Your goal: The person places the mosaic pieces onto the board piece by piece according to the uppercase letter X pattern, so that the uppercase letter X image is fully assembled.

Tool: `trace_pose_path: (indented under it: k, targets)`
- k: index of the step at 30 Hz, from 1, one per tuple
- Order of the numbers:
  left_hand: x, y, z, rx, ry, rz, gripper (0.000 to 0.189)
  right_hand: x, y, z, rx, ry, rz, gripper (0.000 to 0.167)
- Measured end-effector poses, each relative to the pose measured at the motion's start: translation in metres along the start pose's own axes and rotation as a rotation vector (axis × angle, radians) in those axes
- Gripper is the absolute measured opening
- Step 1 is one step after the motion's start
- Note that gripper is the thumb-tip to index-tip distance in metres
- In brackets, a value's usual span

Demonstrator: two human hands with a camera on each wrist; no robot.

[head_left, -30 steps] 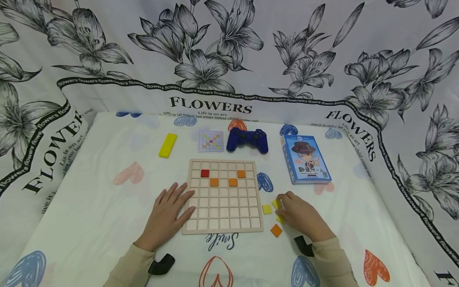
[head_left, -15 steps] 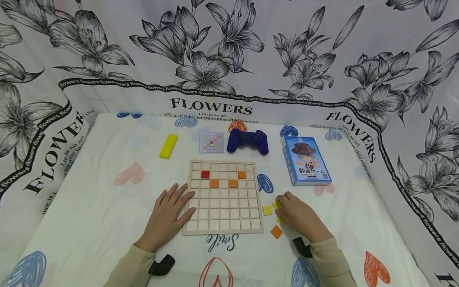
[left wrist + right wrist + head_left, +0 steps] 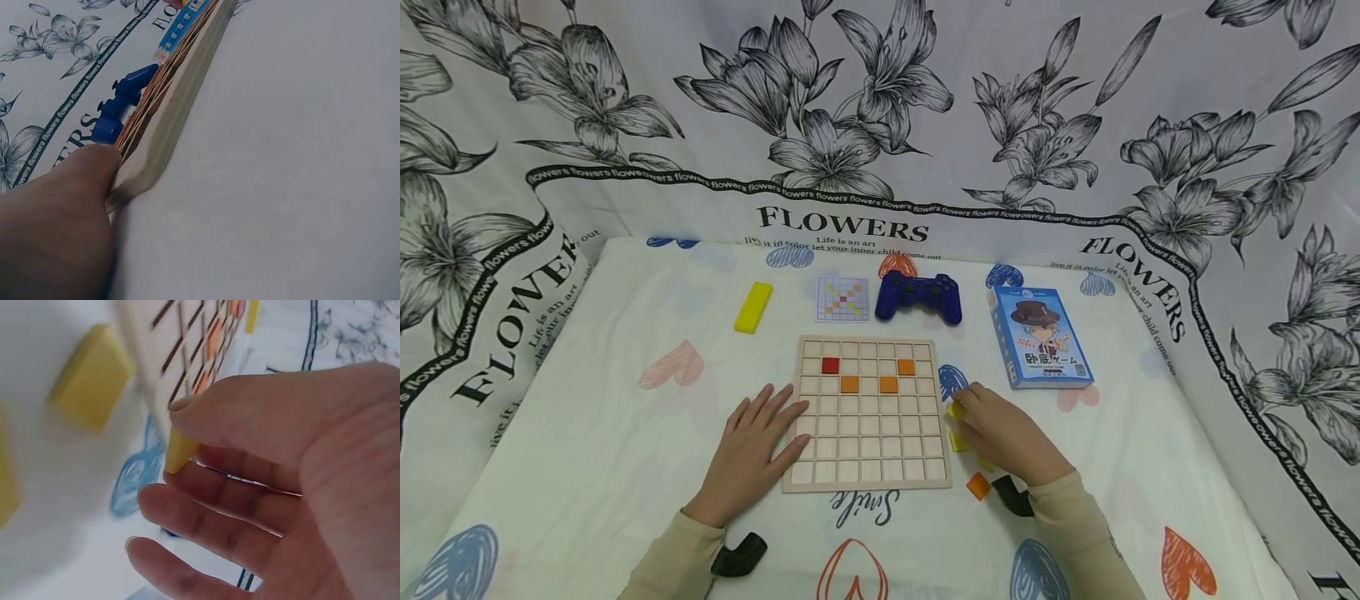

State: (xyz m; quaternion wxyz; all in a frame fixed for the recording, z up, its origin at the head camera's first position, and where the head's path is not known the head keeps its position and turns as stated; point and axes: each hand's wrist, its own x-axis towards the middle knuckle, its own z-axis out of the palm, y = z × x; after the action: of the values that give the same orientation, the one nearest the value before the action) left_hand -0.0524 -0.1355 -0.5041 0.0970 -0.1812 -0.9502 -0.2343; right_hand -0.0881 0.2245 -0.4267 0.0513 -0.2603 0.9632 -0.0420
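Note:
A wooden grid board lies mid-table in the head view, with one red tile and several orange tiles in its cells. My left hand rests at its left edge, fingers spread over the rim. To the right of the board, my right hand pinches a yellow tile between thumb and fingers, as the right wrist view shows. Another yellow tile lies close by, partly under that hand. An orange tile sits near the board's lower right corner.
Behind the board are a yellow block, a pattern card and a blue game controller. A blue card-game box stands to the right. Black wrist-worn pieces show beside both sleeves.
My right hand has picked up a yellow tile and moved left and slightly away from me, toward the board's right edge. The left hand stays in place.

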Motion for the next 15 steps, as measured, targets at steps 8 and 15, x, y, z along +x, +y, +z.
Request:
trace_pose_path:
  k: [8,15]
  targets:
    - [0.001,0.001,-0.001,-0.001,-0.002,0.0,0.052,0.027,-0.02,-0.001,-0.002,0.094,-0.142,0.033]
    - [0.0,0.0,0.0,0.005,-0.013,-0.01,0.053,0.046,-0.038,-0.002,-0.027,0.098,-0.2,0.023]
